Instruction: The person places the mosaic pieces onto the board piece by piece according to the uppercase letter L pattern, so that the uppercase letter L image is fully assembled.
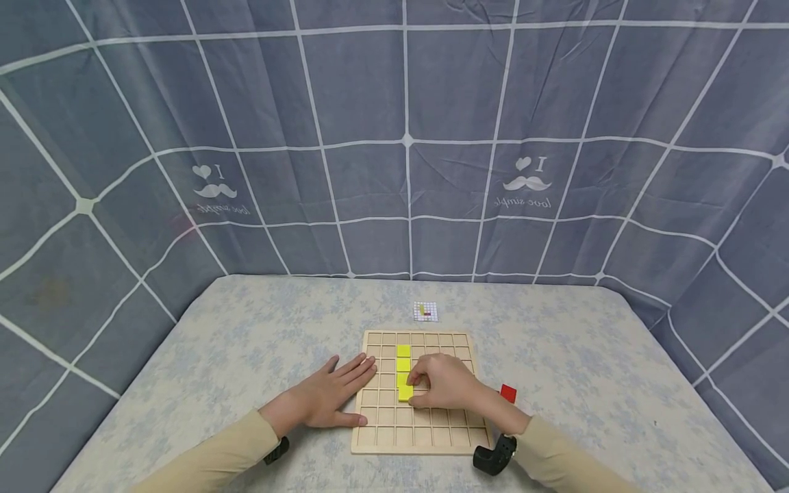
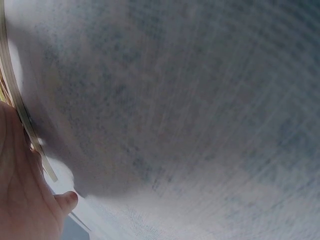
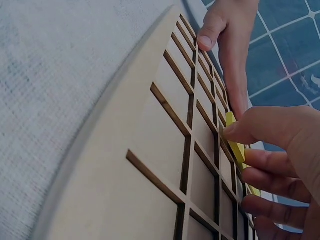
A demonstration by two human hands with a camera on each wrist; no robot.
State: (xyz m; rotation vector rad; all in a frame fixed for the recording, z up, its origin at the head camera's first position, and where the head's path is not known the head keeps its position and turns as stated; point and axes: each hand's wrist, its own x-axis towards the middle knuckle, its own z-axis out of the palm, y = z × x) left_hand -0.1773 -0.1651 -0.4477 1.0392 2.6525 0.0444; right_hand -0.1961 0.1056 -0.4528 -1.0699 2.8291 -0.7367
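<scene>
A: How are the fingers of the right hand point(image 1: 446, 383) set?
B: Clamped. 1 yellow tile point(image 1: 405, 395) is pinched between thumb and fingertips, over the gridded board point(image 1: 383, 438). Whether it is fully seated cannot be told.
A: Beyond those fingertips?
B: 3 yellow squares point(image 1: 403, 364) are lined up in 1 column; farther off, 1 small printed card point(image 1: 426, 311) is seen.
A: Left hand point(image 1: 327, 397)?
B: Fingers straight, thumb spread apart, tips rested on the board's edge. Well right of the pinching fingers, 1 red tile point(image 1: 508, 392) is noted.
</scene>
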